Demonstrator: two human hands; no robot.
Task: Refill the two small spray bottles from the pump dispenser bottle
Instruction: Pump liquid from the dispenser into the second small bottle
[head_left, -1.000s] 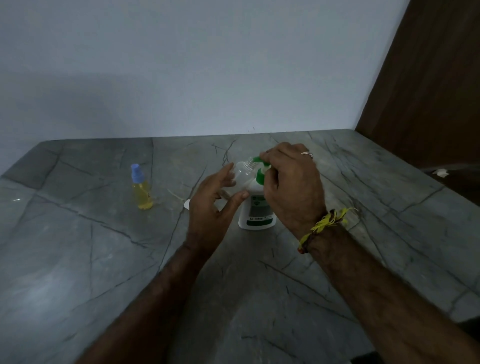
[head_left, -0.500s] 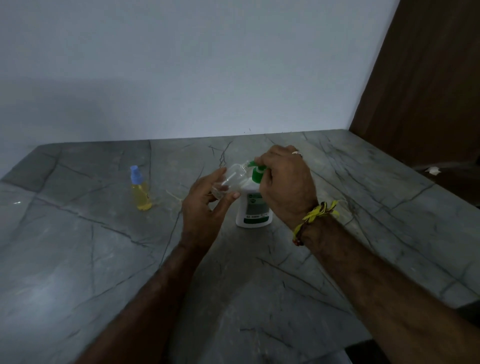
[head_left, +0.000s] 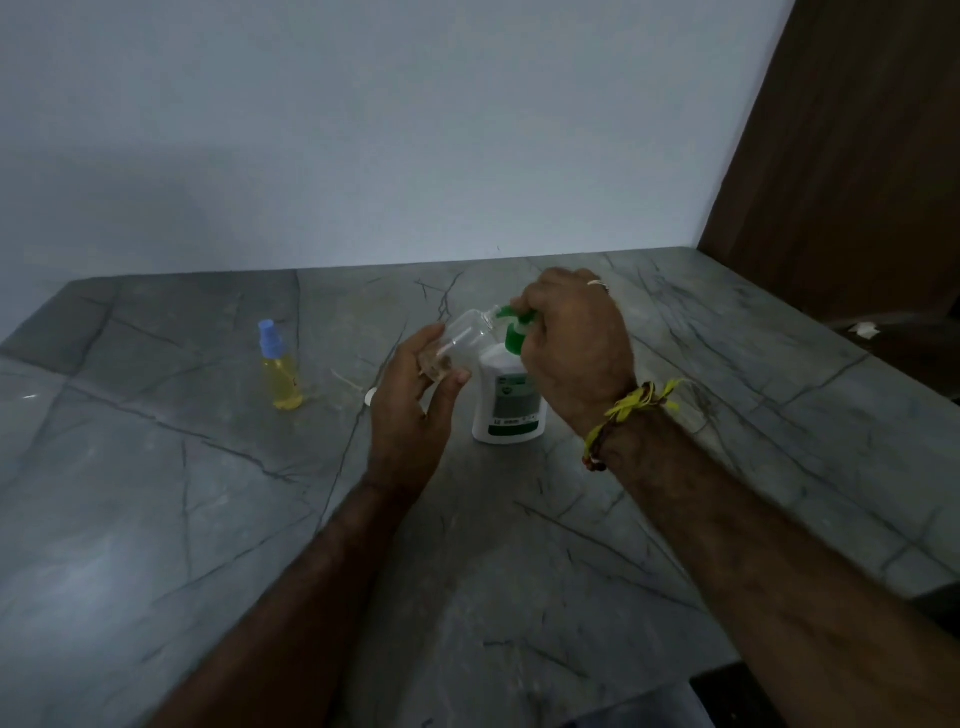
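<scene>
A white pump dispenser bottle (head_left: 509, 405) with a green pump head (head_left: 517, 332) stands on the grey stone counter (head_left: 208, 519). My right hand (head_left: 576, 343) curls over the pump head from the right. My left hand (head_left: 410, 405) holds a clear, uncapped small spray bottle (head_left: 462, 338), tilted with its mouth at the green nozzle. The clear bottle looks nearly empty. A second small spray bottle (head_left: 280, 374), filled with yellow liquid and topped by a blue cap, stands upright to the left.
A small white object (head_left: 370, 397), perhaps a cap, lies on the counter just left of my left hand, with a thin straw-like piece (head_left: 345, 379) beside it. A plain wall backs the counter; a brown wooden panel (head_left: 841, 182) rises at the right.
The view has shifted a little. Both hands stay at the dispenser; the clear bottle is tilted flatter, its mouth kept against the nozzle.
</scene>
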